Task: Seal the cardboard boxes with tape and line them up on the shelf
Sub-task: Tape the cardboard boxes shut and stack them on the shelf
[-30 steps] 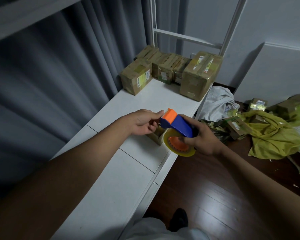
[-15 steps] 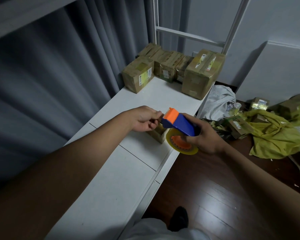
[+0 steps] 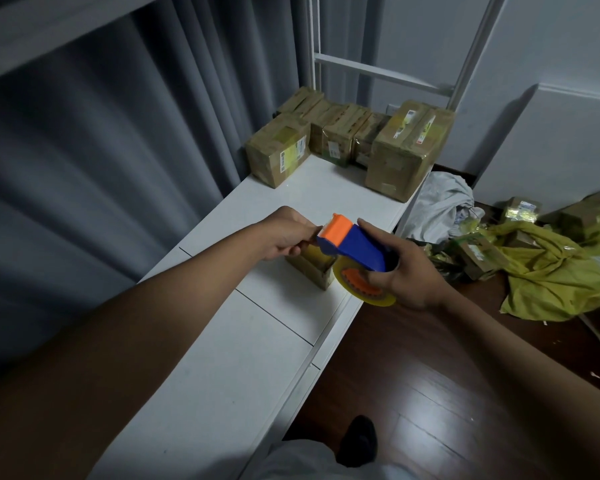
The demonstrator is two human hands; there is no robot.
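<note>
The left hand (image 3: pixel 284 235) seems to pinch the tape end; the right hand (image 3: pixel 404 271) grips the tape dispenser (image 3: pixel 352 245). The small box (image 3: pixel 310 268) sits directly beneath both, on the shelf (image 3: pixel 222 358).

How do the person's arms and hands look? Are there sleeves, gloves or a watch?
Both forearms are bare as far as the picture shows. No sleeve shows. The left hand and the right hand wear no glove, and no ring, watch or marking is visible.

Left hand (image 3: pixel 284 233) pulled back a bit from tape dispenser (image 3: pixel 352 245), drawing tape out.
</note>
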